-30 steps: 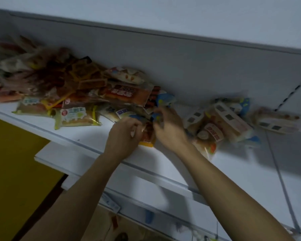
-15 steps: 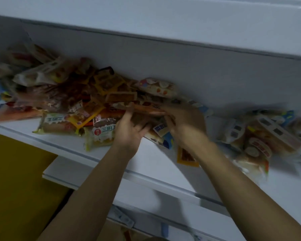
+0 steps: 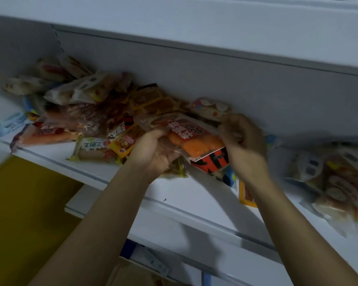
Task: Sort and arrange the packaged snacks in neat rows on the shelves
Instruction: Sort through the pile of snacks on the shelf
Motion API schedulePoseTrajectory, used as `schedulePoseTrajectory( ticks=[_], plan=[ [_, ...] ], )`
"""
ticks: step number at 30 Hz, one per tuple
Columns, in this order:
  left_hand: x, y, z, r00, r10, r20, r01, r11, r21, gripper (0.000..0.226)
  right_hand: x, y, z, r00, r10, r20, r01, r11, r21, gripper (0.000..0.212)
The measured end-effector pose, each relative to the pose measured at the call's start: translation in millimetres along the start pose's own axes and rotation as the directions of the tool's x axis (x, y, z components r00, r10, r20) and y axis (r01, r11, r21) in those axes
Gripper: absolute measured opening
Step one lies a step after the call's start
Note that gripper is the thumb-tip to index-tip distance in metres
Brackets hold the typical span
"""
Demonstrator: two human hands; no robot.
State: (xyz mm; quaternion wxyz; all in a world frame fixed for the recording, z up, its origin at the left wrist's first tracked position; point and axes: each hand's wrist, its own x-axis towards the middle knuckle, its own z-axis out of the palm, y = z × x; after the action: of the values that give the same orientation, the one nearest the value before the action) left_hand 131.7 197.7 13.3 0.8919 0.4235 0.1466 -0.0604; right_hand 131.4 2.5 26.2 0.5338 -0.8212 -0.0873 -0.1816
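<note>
Item: clear plastic packet of orange snacks with red label [image 3: 191, 139], gripped by left hand [image 3: 153, 150] at 9 o'clock and right hand [image 3: 241, 141] at 3 o'clock, fingers curled round its edges. Advice: lift clear of loose heap of mixed snack packets [image 3: 95, 116] before squaring onto white metal shelf [image 3: 174, 195].

Single head-worn view, close, tilted, facing forward and down onto a white shelf [image 3: 174, 195].

My left hand [image 3: 153, 149] and right hand [image 3: 243, 145] are bare: no gloves, rings or watch. Back from each grip, both forearms run uncovered to the frame's lower edge, with no sleeve cuff in sight anywhere.
</note>
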Motion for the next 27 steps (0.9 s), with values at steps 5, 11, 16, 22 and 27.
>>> schedulePoseTrajectory(
  ticks=[5, 11, 16, 22, 27],
  plan=[
    [-13, -5, -16, 0.999, -0.049, -0.002, 0.048, 0.991, 0.125, 0.035, 6, 10, -1, 0.951, 0.294, 0.092, -0.307, 0.882, 0.357, 0.026],
    [-15, -6, -29, 0.998, -0.009, 0.056, -0.01, 0.943, 0.333, 0.029, 4, 58, -24, 0.937, 0.326, 0.125, -0.346, 0.911, 0.224, 0.019],
    [-26, -23, -46, 0.999, 0.02, 0.03, -0.03, 0.925, 0.379, 0.037, -1, 85, -36, 0.952, 0.239, 0.189, -0.22, 0.969, -0.116, 0.027],
    [-35, -35, -58, 0.999, 0.032, -0.044, -0.016, 0.947, 0.322, 0.036, 32, 60, 18, 0.943, 0.03, 0.331, 0.081, 0.945, -0.317, 0.04],
    [-45, -39, -69, 0.995, 0.023, -0.099, 0.004, 0.965, 0.262, 0.026, 75, 61, 83, 0.831, -0.024, 0.556, 0.373, 0.766, -0.524, 0.069]
  ],
)
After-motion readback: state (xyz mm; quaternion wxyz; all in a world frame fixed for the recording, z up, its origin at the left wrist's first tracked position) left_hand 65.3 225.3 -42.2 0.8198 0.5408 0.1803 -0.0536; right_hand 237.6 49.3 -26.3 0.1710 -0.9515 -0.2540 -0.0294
